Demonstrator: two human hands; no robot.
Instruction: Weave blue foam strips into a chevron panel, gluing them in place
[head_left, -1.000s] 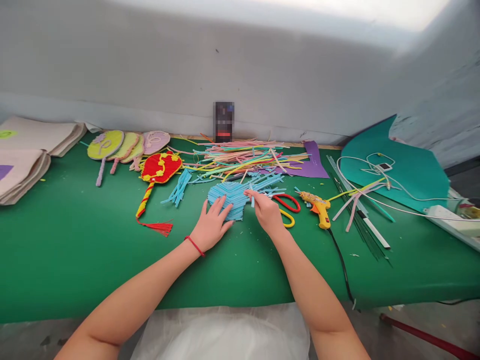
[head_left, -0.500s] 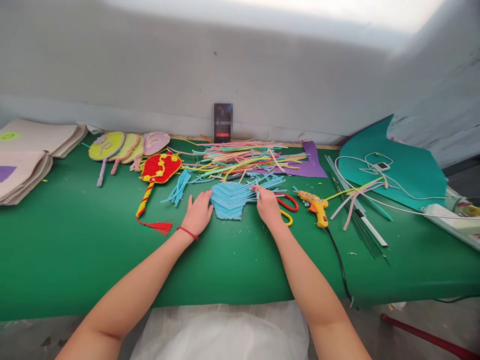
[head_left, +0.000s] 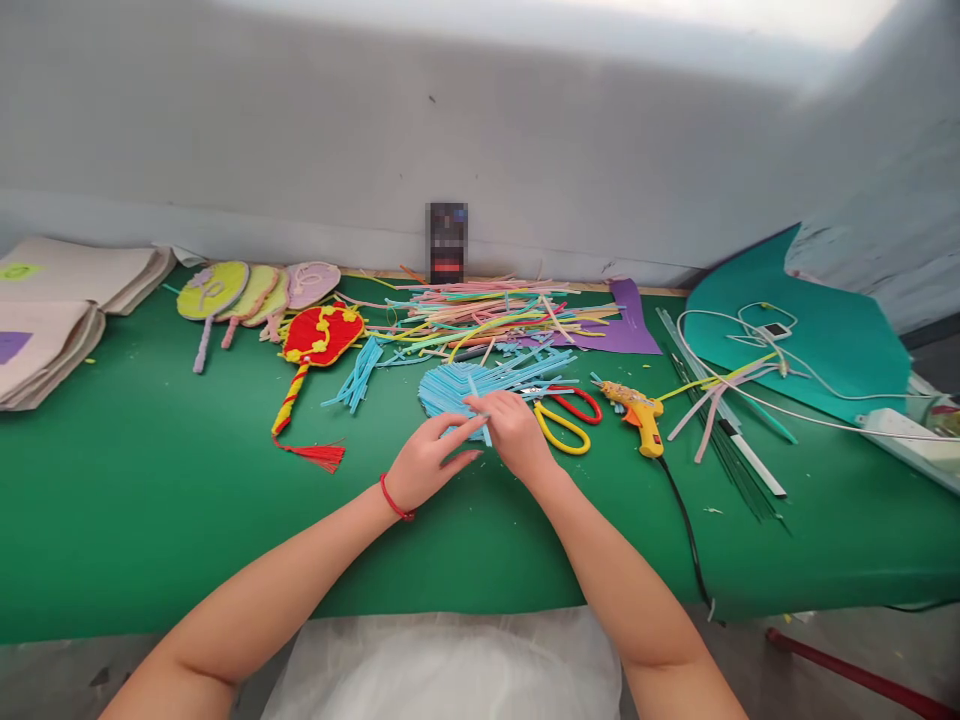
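A light blue piece made of strips laid side by side lies flat on the green table, its lower part covered by my hands. My right hand pinches a short light blue strip over the piece's lower right. Close against it, my left hand has its fingers apart and reaches toward the same strip, with nothing held in it. More loose blue strips lie just behind my right hand. Scissors with red and yellow handles rest to its right.
A yellow glue gun with a black cord lies to the right. Behind are a heap of coloured strips and a phone. A red fan and paler fans lie left; a teal sheet and cables, right.
My left hand has left the piece's left edge and moved right and nearer me. My right hand has come left and down with a strip, and more of the scissors' yellow handle shows.
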